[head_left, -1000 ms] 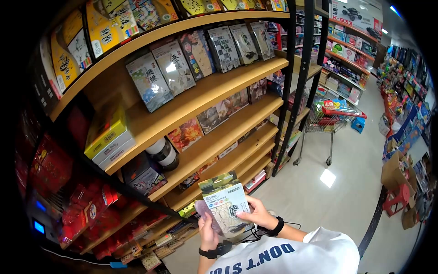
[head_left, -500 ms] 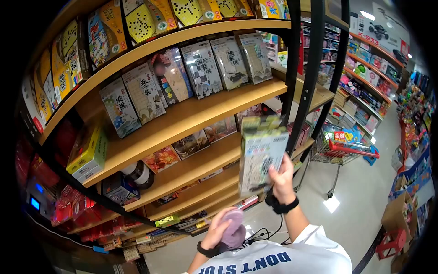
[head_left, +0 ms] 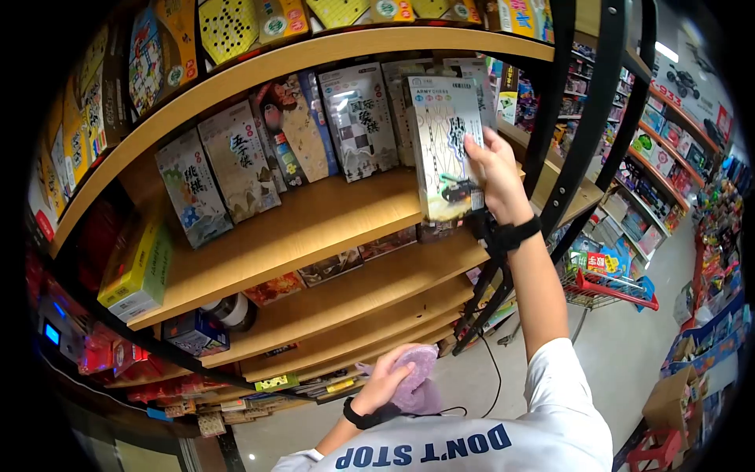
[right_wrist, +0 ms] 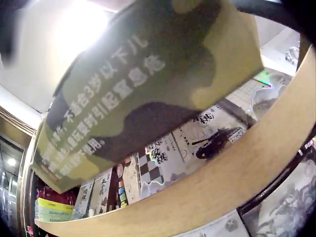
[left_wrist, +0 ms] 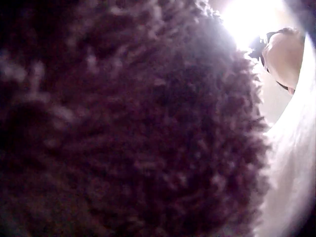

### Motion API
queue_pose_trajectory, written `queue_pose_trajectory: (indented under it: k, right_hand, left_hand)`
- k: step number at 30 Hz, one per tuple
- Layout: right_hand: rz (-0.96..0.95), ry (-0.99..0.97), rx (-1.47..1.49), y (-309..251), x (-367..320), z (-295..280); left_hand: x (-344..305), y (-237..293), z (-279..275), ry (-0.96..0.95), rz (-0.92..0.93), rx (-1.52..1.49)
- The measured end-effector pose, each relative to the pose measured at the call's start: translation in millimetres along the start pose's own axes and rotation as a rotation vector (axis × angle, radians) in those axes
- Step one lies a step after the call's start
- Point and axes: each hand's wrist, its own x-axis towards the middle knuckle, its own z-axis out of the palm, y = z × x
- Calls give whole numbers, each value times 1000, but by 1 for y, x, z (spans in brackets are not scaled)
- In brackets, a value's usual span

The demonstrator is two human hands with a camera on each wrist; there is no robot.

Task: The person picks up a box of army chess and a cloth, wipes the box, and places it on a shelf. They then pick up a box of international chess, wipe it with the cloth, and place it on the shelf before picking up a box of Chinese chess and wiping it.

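One Army Chess box (head_left: 440, 134) stands left of my right fingers (head_left: 487, 160), which pinch its edge, long axis near upright before the shelf (head_left: 307, 224); my left fingers (head_left: 384, 385), farther off, grip a purple cloth (head_left: 422, 370). Half a second ago the box hung lower.

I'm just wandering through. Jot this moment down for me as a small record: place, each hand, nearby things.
Place: shop aisle beside wooden shelves
Right hand: grips an army chess box before the shelf's row of game boxes
Left hand: holds a fuzzy purple cloth
Nearby: shopping cart past the shelves' right end
Unclear: whether the box touches the shelf
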Motion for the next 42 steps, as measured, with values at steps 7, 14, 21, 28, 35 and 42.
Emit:
queue_pose_trajectory:
  k: [7, 14, 21, 28, 35, 42]
  right_hand:
    - [-85, 113, -222, 24, 58, 5]
    - [-515, 188, -1100, 21, 59, -6]
    - [-436, -34, -1397, 17, -15, 25]
    - [-446, -21, -1318, 42, -7, 21]
    - [-479, -52, -1276, 52, 1, 19]
    - [-437, 32, -1314, 61, 4, 29]
  left_hand:
    - [31, 29, -40, -42, 114, 8]
    - [64, 48, -40, -74, 250, 86]
    - [106, 85, -25, 9, 502, 34]
    - [154, 120, -18, -124, 206, -407]
    - [133, 104, -11, -138, 291, -428]
    - [106, 79, -1, -167, 313, -221]
